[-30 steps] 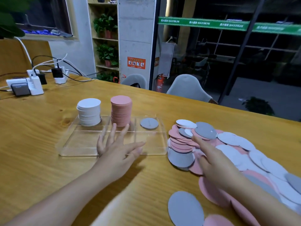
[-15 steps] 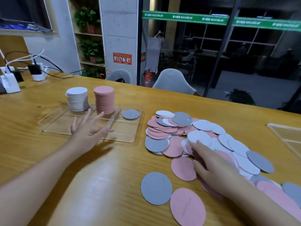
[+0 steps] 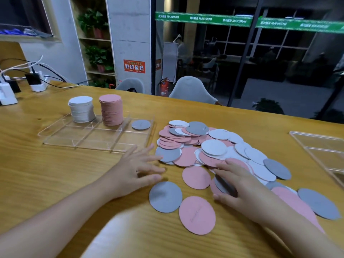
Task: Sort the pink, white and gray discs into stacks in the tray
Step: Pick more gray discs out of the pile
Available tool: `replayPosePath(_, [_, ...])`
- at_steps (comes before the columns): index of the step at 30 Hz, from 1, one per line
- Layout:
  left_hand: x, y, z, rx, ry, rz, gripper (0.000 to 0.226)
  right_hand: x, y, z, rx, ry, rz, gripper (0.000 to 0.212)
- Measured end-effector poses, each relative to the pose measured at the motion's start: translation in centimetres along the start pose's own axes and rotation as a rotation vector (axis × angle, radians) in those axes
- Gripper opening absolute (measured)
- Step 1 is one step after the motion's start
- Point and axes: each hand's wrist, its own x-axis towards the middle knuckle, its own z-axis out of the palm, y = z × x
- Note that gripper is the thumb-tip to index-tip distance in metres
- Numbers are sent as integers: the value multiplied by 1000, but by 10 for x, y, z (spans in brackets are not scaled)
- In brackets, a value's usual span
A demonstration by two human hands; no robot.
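Head view: I am leaning over a wooden table.
- Tray, clear, at 10 o'clock, is holding a white stack, a pink stack just beside it, and one gray disc in the next compartment over.
- Loose pile of pink, white and gray discs is lying at 1 to 3 o'clock.
- My left hand is resting flat with fingers spread, released, fingertips at the pile's edge.
- My right hand is lying on the pile, fingers curling round a gray disc's edge.
- Second tray is sitting at 3 o'clock.
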Motion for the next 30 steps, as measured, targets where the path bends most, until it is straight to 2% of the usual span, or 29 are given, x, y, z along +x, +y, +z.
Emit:
replayPosePath(5, [-2, 20, 6, 5, -229, -7, 84, -8, 6, -5, 27, -10, -21, 62])
replayPosePath(12, [4, 28, 3, 35, -393, -162, 69, -9, -5, 3, 103, -60, 13, 71])
replayPosePath(16, [14, 37, -1, 62, -503, -211, 64, -9, 8, 4, 110, 43, 82, 71])
replayPosePath(21, [15, 41, 0, -18, -435, -127, 48, -12, 23, 0, 149, 123, 222, 66])
replayPosePath(24, [16, 43, 0, -172, -405, -192, 41, -12, 24, 0, 143, 117, 243, 73])
replayPosePath(26, [21, 51, -5, -315, -297, -263, 42, -11, 25, 1, 136, 123, 269, 81])
replayPosePath(28, [32, 59, -9, -306, -151, -276, 46, -10, 24, 0, 136, 117, 322, 86])
replayPosePath(30, [45, 72, -6, -290, -31, -267, 45, -9, 25, -1, 88, 105, 355, 83])
